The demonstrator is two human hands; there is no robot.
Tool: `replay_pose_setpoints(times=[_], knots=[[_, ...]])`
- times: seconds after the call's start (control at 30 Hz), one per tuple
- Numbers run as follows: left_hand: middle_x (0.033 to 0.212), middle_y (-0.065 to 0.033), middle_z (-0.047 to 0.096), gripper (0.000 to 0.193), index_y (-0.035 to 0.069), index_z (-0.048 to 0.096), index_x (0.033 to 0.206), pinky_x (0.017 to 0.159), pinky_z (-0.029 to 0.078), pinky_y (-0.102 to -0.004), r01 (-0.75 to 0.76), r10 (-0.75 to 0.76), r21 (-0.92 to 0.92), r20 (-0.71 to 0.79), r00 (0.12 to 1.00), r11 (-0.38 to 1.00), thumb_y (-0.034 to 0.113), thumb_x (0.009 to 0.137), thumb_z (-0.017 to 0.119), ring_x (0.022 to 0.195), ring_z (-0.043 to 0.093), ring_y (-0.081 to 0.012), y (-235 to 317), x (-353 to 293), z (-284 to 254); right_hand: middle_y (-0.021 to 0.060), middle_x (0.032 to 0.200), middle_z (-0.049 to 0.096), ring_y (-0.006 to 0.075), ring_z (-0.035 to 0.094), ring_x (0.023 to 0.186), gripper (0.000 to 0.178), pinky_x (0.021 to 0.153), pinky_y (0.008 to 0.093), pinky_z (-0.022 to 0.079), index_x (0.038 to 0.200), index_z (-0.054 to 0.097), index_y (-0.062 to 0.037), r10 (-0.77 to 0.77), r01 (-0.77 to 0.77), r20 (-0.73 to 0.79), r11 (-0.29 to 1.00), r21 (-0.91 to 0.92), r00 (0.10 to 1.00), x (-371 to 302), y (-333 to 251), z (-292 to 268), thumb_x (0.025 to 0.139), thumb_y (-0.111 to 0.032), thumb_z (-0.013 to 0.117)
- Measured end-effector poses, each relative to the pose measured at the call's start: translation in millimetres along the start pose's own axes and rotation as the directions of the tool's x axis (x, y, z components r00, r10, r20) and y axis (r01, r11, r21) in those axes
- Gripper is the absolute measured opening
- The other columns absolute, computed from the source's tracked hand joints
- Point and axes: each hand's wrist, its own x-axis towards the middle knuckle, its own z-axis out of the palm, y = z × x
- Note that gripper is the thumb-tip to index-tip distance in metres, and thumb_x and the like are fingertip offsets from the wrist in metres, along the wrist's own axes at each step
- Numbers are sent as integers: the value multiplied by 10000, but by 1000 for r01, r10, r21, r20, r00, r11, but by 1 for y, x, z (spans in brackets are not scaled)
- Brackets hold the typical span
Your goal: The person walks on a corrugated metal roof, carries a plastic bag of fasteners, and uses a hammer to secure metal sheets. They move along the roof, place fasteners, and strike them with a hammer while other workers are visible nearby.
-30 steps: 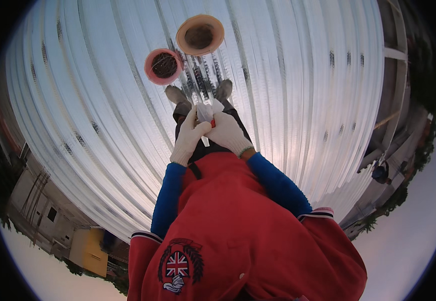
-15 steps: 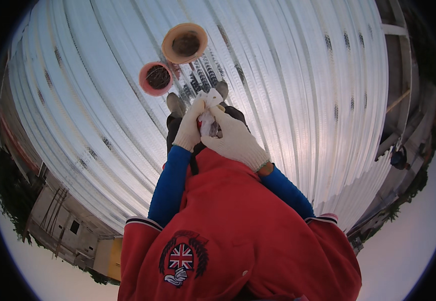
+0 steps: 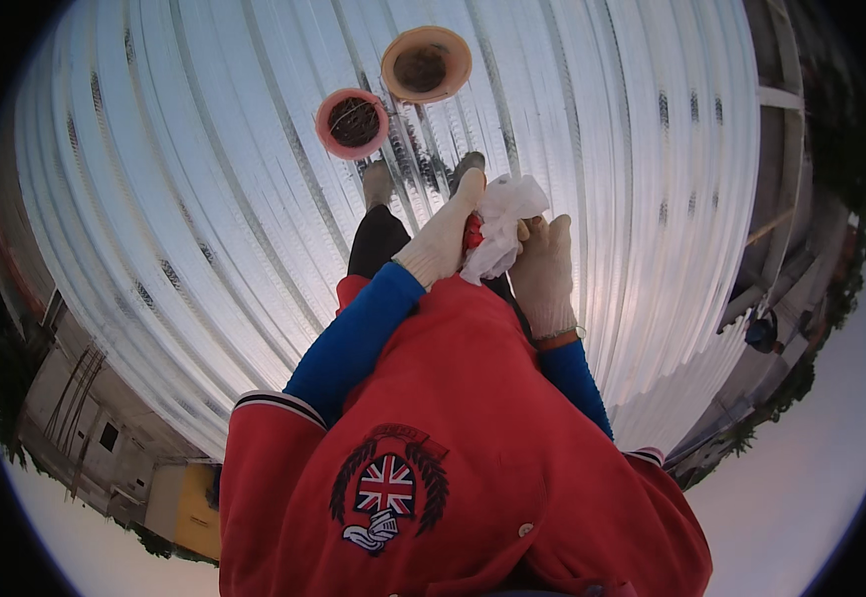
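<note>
Both my hands wear off-white knit gloves and are held in front of my red shirt. My left hand [image 3: 445, 237] is closed on one side of a crumpled, translucent white plastic bag [image 3: 502, 224]. Something red [image 3: 474, 231] shows between that hand and the bag; its kind is unclear. At the bag's other side my right hand [image 3: 544, 271] has its fingers curled against the plastic. A small yellowish bit [image 3: 523, 230] appears at its fingertips, too small to name. The bag partly hides the fingers.
Ridged, shiny metal roofing sheets [image 3: 632, 199] spread under my feet. Ahead stand a tan-orange bucket [image 3: 460, 62] and a smaller pink bucket [image 3: 351, 153], both with dark contents. Beams [image 3: 779, 98] lie beyond the right roof edge, and a building [image 3: 104, 428] shows at lower left.
My hands and the bag have shifted right in the picture. They were close together around the bag; now they are farther apart, and the bag is more spread out.
</note>
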Motion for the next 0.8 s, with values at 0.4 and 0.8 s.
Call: replay_pose_setpoints(times=[0.4, 0.8], knots=[[1014, -9, 681, 607, 64, 687, 1129, 806, 506, -267, 0, 40, 383, -97, 995, 924, 634, 1101, 481, 898, 616, -102, 21, -73, -20, 59, 1071, 729, 140, 681, 985, 328, 955, 313, 547, 1212, 700, 61, -70, -84, -306, 882, -463, 950, -15, 1, 67, 1065, -231, 676], [874, -107, 698, 596, 15, 647, 1206, 559, 553, -331, 266, -208, 350, -194, 959, 898, 585, 1046, 583, 663, 671, -176, 22, -65, -25, 132, 987, 732, 163, 702, 862, 241, 751, 292, 570, 1140, 623, 46, -225, 206, -322, 974, -91, 920, -81, -39, 102, 1088, -190, 633]])
